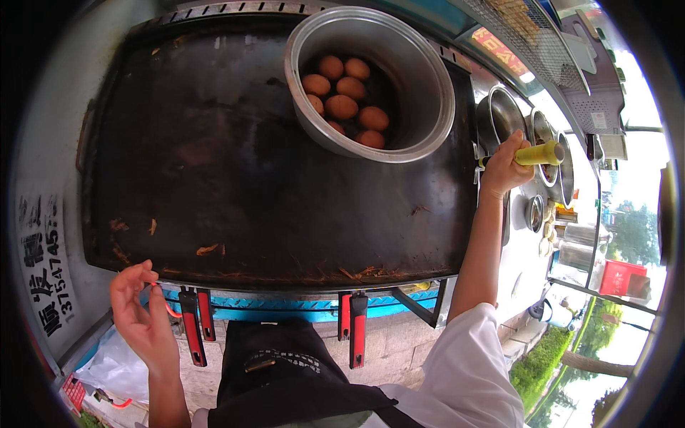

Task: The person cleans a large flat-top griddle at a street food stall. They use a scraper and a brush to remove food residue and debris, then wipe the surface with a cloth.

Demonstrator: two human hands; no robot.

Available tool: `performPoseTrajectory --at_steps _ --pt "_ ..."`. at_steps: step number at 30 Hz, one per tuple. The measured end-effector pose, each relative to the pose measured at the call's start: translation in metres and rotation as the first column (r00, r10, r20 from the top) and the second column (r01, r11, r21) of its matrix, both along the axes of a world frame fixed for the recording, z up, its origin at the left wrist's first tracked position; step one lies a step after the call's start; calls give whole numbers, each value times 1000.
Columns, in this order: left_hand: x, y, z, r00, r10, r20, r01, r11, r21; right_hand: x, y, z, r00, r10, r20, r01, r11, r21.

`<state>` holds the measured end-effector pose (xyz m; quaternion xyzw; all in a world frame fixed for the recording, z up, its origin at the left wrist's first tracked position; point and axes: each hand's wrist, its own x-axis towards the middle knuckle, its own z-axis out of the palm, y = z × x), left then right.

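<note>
A dark flat griddle (257, 176) lies before me with scraps of food on its surface. On its far right part stands a deep metal pot (428, 91) holding several brown eggs (341, 107). My right hand (505, 165) is closed around the yellow handle (538, 154) of a tool beyond the griddle's right edge; the tool's working end is not plain to see. Near the griddle's front left corner is my left hand (140, 315), its fingers curled and apart with nothing seen in them.
Red and black handles (192, 326) jut from the griddle's front edge, more of them (357, 331) farther right. Metal bowls (503, 115) and a small metal dish (534, 213) stand on the right counter. A wire rack (551, 53) is at the upper right, a plastic bag (115, 366) at the lower left.
</note>
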<state>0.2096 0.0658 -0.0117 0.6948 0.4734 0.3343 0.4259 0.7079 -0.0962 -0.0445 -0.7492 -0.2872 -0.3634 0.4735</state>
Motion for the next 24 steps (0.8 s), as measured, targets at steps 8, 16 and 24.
performPoseTrajectory --at_steps 8,16,24 --pt "-24 -6 10 999 22 33 -23 1000 9 29 -26 48 815 318 -485 -22 852 523" --pt "-67 -20 48 996 -2 92 -5 997 73 -78 -51 47 873 354 -335 -117 820 561" --pt "-114 -31 71 991 -137 -1 135 976 169 -232 -4 68 419 815 -400 -464 571 677"
